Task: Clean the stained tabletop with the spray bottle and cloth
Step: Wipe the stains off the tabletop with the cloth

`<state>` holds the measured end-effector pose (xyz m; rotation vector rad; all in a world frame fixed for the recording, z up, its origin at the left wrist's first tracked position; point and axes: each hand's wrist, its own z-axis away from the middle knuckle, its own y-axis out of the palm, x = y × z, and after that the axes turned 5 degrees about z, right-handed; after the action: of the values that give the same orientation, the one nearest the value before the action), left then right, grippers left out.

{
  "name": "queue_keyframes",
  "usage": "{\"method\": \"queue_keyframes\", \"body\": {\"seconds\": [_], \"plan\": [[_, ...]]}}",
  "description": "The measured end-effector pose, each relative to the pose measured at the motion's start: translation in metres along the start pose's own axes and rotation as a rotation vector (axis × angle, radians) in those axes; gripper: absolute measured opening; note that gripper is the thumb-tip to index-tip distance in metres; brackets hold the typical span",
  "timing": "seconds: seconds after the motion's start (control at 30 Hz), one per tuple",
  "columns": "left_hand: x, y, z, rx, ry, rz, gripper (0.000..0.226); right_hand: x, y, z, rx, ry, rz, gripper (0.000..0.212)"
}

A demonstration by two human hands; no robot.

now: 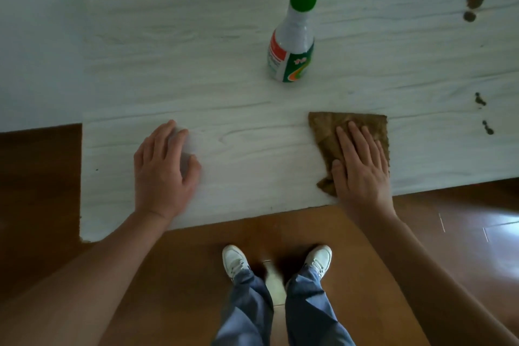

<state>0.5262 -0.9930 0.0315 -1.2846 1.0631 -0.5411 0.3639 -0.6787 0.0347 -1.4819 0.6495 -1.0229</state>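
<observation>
A white wood-grain tabletop [238, 98] fills the upper half of the head view. A white spray bottle [292, 48] with a green trigger and collar stands upright near its middle, with neither hand on it. My right hand [359, 163] lies flat with straight fingers on a brown cloth [323, 132] near the front edge. My left hand [165, 168] rests on the bare tabletop to the left, fingers relaxed, holding nothing. Dark brown stains mark the right side: a large stain [475, 1] at the back and smaller stains [484, 114] nearer the front.
The tabletop's front edge [224, 219] runs just behind my wrists, and its left edge [82, 149] is near my left hand. Below lies a brown wooden floor [449, 233] with my white shoes [276, 260]. A pale wall [42, 36] is at the left.
</observation>
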Motion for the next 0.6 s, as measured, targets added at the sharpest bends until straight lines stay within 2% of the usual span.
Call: {"method": "queue_keyframes", "body": {"seconds": [0.17, 0.33, 0.5, 0.6], "plan": [[-0.008, -0.002, 0.001, 0.038, -0.033, -0.011, 0.055, -0.043, -0.013, 0.004, 0.000, 0.099, 0.000, 0.061], [-0.058, -0.003, 0.000, 0.026, -0.092, 0.030, 0.055, -0.063, -0.022, 0.009, 0.045, 0.050, 0.007, 0.060], [-0.170, 0.025, -0.012, 0.090, 0.177, 0.096, 0.053, -0.093, -0.034, 0.013, 0.063, 0.074, 0.010, 0.058], [-0.230, 0.050, -0.034, 0.137, 0.258, 0.092, 0.056, -0.122, -0.043, 0.011, 0.070, 0.131, 0.004, 0.061]]}}
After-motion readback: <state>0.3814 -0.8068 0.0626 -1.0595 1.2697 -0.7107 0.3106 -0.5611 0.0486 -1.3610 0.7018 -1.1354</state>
